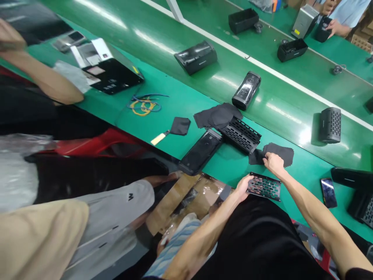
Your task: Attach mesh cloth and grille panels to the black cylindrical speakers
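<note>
- Where the two bare arms reach out over the green table (175, 105), the left hand (242, 186) is closed on the left edge of a flat slotted grille (265, 187), thumb on top and fingers curled under
- the grille lies at the table's near edge, just in front of the body
- right hand (273, 162), just beyond the grille: fingers bunched shut on the near edge of a black cloth piece (281, 153) lying flat on the table
- phone (328, 192) screen-up to the right, well apart from both hands
- cardboard box (186, 198) below the table edge, to the left of the left hand
- long black speaker (201, 151) lying flat, beyond the box
- slotted shell (241, 134) touching the speaker's far end, a cloth stack (217, 115) partly under it
- small cloth square (180, 125) further left, coiled cables (144, 104) beyond that
- on the glossy belt (279, 105): a rounded speaker (246, 90), a grilled speaker (330, 125) and a black housing (196, 57), all well apart
- a co-worker's forearm (43, 77) at far left
- another person's hands (335, 27) at the far top right, on a dark part; the grip there is too small to tell
</note>
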`<move>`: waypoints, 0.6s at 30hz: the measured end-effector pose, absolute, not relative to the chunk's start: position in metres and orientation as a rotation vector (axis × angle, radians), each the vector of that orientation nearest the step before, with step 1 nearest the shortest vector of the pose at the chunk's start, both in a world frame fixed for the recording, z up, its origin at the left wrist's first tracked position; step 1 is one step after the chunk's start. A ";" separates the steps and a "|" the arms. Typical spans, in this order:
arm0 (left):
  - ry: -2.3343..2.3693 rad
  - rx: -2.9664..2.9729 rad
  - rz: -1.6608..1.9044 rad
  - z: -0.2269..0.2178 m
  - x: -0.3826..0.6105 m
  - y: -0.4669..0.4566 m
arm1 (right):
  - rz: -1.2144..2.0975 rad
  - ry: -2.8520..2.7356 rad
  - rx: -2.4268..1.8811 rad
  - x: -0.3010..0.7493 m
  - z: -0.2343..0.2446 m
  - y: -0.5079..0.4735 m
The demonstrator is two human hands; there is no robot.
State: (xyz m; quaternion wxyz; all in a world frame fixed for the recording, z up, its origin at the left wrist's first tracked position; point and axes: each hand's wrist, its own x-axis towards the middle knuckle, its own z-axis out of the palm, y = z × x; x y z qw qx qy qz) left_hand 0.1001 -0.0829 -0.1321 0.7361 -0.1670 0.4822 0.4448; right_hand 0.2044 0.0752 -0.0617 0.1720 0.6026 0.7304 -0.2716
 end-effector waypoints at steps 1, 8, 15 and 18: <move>1.057 -0.385 0.990 -0.132 0.100 -0.084 | -0.788 2.106 1.680 0.207 -0.058 0.075; 1.003 -0.494 1.033 -0.136 0.107 -0.077 | -1.976 2.007 1.563 0.250 -0.005 0.056; 0.930 -0.417 1.072 -0.123 0.109 -0.055 | -2.110 1.578 1.750 0.284 0.001 0.025; 0.914 -0.342 1.122 -0.109 0.108 -0.052 | -2.001 1.582 1.954 0.295 -0.011 0.016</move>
